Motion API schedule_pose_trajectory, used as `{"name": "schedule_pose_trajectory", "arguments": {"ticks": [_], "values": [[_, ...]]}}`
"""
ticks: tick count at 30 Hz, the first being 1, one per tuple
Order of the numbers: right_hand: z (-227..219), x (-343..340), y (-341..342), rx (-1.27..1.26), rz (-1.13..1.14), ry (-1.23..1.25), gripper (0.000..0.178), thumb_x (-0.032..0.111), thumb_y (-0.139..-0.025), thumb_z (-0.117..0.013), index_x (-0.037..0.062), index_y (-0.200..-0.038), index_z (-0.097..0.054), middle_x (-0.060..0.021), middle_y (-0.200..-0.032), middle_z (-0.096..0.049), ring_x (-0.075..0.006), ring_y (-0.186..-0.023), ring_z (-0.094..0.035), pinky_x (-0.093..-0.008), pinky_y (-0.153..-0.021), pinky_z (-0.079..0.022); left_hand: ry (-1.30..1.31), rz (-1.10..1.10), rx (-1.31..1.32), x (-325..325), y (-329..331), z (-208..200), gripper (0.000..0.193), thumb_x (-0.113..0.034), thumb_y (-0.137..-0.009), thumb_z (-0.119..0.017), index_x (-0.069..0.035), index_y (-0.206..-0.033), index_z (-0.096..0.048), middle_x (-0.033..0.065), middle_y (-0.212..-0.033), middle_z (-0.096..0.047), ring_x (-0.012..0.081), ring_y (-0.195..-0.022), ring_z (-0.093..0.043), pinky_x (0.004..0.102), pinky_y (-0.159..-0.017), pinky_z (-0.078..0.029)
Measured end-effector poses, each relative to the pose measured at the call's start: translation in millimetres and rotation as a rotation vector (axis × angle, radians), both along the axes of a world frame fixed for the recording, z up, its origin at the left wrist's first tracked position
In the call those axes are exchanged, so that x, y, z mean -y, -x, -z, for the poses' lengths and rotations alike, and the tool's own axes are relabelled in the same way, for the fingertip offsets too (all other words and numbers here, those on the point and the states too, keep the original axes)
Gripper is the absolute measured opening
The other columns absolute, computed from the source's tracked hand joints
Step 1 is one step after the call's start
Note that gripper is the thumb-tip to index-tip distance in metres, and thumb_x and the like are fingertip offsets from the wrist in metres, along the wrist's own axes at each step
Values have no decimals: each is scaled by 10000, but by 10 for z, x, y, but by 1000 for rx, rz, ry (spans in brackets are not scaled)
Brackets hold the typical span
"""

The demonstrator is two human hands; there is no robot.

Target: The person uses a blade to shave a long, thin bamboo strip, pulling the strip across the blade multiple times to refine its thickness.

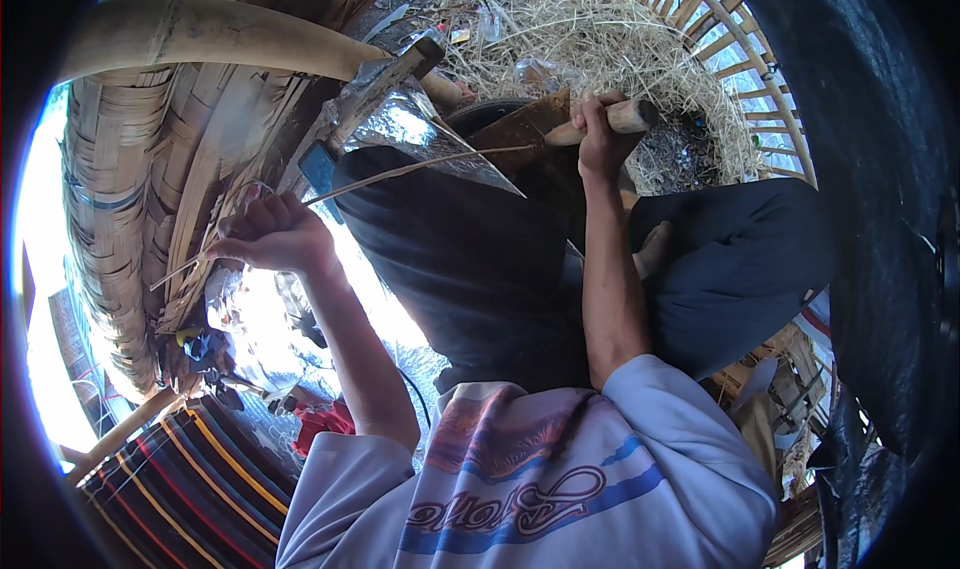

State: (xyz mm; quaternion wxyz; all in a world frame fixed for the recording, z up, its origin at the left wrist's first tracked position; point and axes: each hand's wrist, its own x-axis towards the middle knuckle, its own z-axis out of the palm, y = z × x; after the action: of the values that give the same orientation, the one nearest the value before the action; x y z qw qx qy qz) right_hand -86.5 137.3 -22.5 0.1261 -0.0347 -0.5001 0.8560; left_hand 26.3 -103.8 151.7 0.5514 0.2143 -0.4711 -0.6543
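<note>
My left hand (275,234) is closed around a long, thin strip (400,171) that looks like split bamboo or cane. One end sticks out below my fist; the other slants up to the right, across my left knee. Its far tip comes close to the narrow end of a thick wooden handle (632,117). My right hand (605,139) has its fingers wrapped round that handle. Whether a blade is fixed to it I cannot tell. Behind the strip's tip lies a flat brown board (515,134), partly hidden.
My bent legs in dark trousers (450,259) fill the middle. Straw and litter (610,39) cover the ground ahead. A thick bamboo pole (220,34) and a woven bamboo wall (125,199) stand at left, a slatted bamboo frame (765,79) and dark sheeting (870,219) at right.
</note>
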Motion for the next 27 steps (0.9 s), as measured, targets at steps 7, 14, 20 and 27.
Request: {"name": "schedule_pose_trajectory", "arguments": {"ticks": [7, 14, 20, 27], "values": [[231, 38, -38, 61, -23, -70, 136, -9, -800, -581, 40, -739, -470, -15, -537, -445, -99, -453, -445, -247, -453, -369, 6, -18, 44, 27, 22, 8, 558, -655, -887, -280, -175, -605, -242, -52, -469, -260, 56, -417, -88, 231, -408, -95], [342, 58, -105, -28, -29, -97, 171, 19, -781, -624, 29, -659, -504, -23, -558, -513, -84, -485, -495, -239, -468, -401, -56, -94, 49, -78, 86, -71, 551, -660, -886, -274, -188, -610, -208, -67, -469, -214, 56, -426, -73, 239, -416, -88], [236, 37, -9, -61, 14, -226, 213, 11, -782, -624, 55, -643, -469, -4, -522, -478, -75, -445, -453, -237, -439, -366, 28, 4, 56, -39, 92, -29, 558, -657, -890, -277, -185, -615, -168, -66, -477, -137, 62, -440, -69, 242, -423, -90], [383, 69, -46, 64, 18, -319, 177, 115, -758, -662, 14, -642, -575, -21, -573, -585, -83, -538, -567, -252, -527, -453, 35, 17, 50, -74, 182, -48, 553, -653, -896, -260, -183, -623, -157, -62, -486, -119, 66, -450, -60, 250, -426, -88]]}}
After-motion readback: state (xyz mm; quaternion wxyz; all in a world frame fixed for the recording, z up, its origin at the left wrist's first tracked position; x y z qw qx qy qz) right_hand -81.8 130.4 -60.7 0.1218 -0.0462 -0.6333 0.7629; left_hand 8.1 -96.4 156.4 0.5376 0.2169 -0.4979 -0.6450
